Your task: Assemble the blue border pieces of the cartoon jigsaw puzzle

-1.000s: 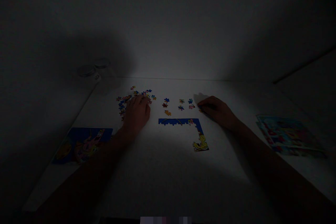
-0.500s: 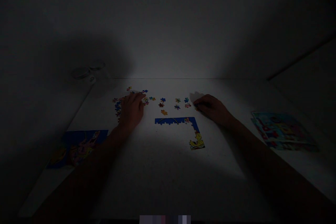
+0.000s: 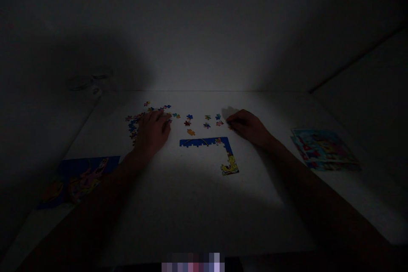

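The scene is very dark, lit only at the middle of a white table (image 3: pixel 197 204). My left hand (image 3: pixel 153 132) lies palm down on a heap of loose puzzle pieces (image 3: pixel 137 120), fingers stretched over them. My right hand (image 3: pixel 247 126) rests on the table just right of several scattered pieces (image 3: pixel 207 121), its fingers curled down at a small piece; what they hold is too dark to make out. Between the hands lies a joined blue puzzle border (image 3: pixel 208 146), an L shape with a yellow corner.
A blue picture sheet (image 3: pixel 76 178) lies at the left near the table edge. A colourful printed sheet (image 3: pixel 321 149) lies at the right. A dim glass object (image 3: pixel 92 83) stands at the far left corner. A wall rises behind the table.
The view has drifted, so everything sits further left and a little higher. My left hand has slid slightly over the heap. My right hand stays by the scattered pieces.
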The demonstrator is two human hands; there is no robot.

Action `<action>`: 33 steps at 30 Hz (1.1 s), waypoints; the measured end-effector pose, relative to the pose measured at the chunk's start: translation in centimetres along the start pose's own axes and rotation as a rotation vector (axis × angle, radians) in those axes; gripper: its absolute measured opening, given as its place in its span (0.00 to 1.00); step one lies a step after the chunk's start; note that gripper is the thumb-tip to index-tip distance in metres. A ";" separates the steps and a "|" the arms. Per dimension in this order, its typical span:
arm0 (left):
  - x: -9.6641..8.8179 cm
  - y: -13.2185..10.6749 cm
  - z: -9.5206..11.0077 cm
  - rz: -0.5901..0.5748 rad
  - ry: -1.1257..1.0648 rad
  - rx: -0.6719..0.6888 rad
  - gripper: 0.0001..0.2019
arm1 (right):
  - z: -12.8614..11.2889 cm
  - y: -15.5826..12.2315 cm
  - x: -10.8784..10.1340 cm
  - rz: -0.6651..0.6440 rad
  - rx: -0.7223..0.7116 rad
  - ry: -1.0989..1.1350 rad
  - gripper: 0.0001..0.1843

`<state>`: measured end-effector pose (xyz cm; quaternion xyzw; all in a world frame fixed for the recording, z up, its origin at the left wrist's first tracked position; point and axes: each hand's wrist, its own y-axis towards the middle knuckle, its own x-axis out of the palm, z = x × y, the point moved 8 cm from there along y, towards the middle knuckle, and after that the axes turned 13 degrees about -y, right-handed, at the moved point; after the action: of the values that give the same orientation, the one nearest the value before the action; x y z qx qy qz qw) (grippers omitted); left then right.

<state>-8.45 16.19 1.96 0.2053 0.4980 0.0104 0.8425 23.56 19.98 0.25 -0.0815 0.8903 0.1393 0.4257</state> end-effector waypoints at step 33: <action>1.2 -1.0 3.4 -0.140 -0.093 0.235 0.17 | 0.4 0.0 0.0 0.014 0.042 0.012 0.11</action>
<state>-5.21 14.36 2.03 0.2674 0.4693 -0.1162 0.8335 23.87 20.14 0.04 -0.0673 0.8961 0.1229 0.4212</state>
